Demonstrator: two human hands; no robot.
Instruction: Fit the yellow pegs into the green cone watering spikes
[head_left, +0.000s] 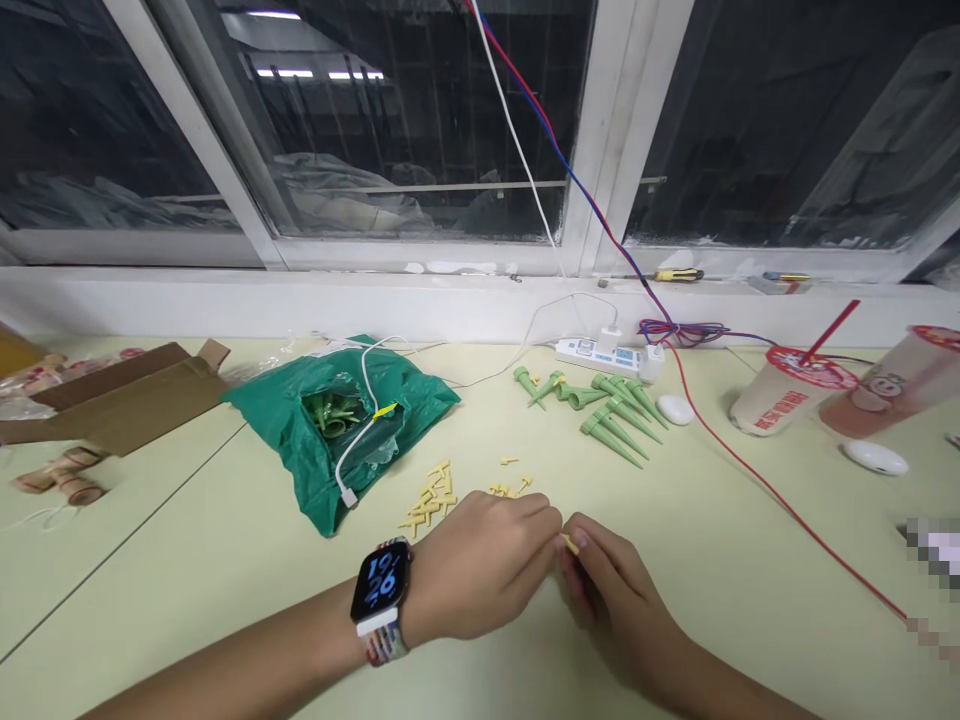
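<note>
Head view is showing a small yellow piece (571, 545) as a mere sliver, pinched by the right hand's (630, 605) thumb and fingers well in from the far edge of the surface (487, 420), its remainder hiding, while the left hand (484, 565) is curling alongside, fingertips too covered to tell their hold.

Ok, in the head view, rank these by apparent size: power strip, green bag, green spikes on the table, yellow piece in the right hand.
1. Green bag
2. Green spikes, as a group
3. Power strip
4. Yellow piece in the right hand, partly hidden
</note>
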